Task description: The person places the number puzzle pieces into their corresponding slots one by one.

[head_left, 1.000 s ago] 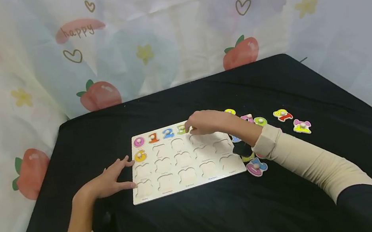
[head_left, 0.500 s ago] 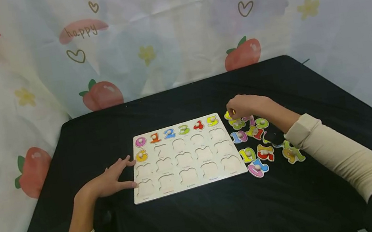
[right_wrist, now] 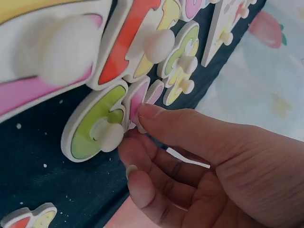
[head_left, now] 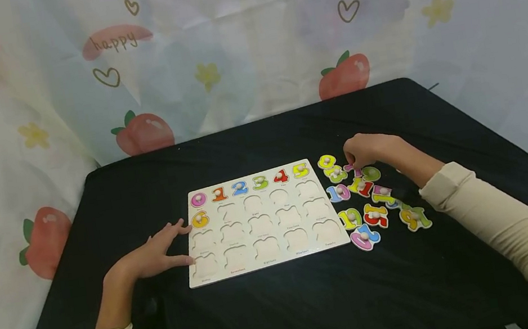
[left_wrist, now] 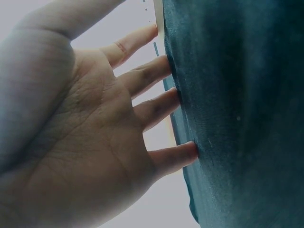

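The white number puzzle board [head_left: 272, 217] lies on the black cloth, with number pieces 0 to 6 seated in it and bare recesses below. My left hand [head_left: 155, 256] rests at its left edge, thumb and fingers spread; in the left wrist view the straight fingers [left_wrist: 156, 109] reach the cloth beside the board. To the right of the board, my right hand [head_left: 369, 149] pinches a pink number piece [right_wrist: 137, 97] between thumb and fingers, its knob hidden behind them. A green number piece [right_wrist: 95, 126] sits right beside those fingertips.
Several loose knobbed pieces lie right of the board, among them a yellow one [head_left: 327, 162], a blue and pink 10 [head_left: 338, 193], a red 15 [head_left: 376, 216] and a pink and blue 20 [head_left: 365, 237]. A printed curtain [head_left: 246, 42] hangs behind the table.
My right hand has left the board's top row, where 4 and 5 now show, passed over the yellow piece, and moved right to the pink one. The left hand has stayed put.
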Demonstrator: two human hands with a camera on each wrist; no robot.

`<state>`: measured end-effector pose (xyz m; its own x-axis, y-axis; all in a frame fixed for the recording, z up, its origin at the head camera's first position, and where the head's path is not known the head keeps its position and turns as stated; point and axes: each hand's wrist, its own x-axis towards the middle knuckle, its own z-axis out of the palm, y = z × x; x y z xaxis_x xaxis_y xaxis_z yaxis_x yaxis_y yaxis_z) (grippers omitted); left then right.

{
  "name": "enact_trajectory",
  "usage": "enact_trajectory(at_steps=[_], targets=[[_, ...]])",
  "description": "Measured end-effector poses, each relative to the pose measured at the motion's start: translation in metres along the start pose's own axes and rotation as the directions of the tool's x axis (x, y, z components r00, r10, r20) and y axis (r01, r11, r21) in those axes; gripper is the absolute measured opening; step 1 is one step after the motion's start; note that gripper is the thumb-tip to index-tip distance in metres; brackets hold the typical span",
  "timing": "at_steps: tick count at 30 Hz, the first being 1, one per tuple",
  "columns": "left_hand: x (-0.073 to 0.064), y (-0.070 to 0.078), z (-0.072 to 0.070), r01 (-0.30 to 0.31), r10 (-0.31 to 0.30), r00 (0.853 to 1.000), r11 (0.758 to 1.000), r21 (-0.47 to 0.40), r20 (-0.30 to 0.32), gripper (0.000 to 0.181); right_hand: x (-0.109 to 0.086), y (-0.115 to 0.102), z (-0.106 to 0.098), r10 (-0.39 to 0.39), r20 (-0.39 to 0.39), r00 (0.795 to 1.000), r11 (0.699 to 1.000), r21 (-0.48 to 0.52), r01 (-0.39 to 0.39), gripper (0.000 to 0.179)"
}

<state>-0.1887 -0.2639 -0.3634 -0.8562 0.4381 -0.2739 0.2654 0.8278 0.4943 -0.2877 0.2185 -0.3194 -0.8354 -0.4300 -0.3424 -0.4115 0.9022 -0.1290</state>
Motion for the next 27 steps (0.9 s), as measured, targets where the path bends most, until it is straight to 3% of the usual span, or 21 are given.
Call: enact_trajectory(at_steps=[8,16,27], targets=[[-0.001,-0.002,0.001,-0.005,0.005,1.0,1.0,0.001,-0.009,0.083,0.005,0.003,-0.008,-0.024,-0.061,0.998,0.999,-0.03,0.022,0.002],[-0.002,-0.001,-0.001,-0.001,0.001,1.0,1.0,-0.005,-0.012,0.082,0.008,-0.016,-0.011,-0.075,-0.109,0.991,0.996,-0.062,0.068,0.003],[-0.002,0.0,0.0,-0.005,0.004,1.0,1.0,-0.01,-0.023,0.082,0.016,-0.038,-0.013,-0.094,-0.101,0.99,0.994,-0.062,0.088,0.004]])
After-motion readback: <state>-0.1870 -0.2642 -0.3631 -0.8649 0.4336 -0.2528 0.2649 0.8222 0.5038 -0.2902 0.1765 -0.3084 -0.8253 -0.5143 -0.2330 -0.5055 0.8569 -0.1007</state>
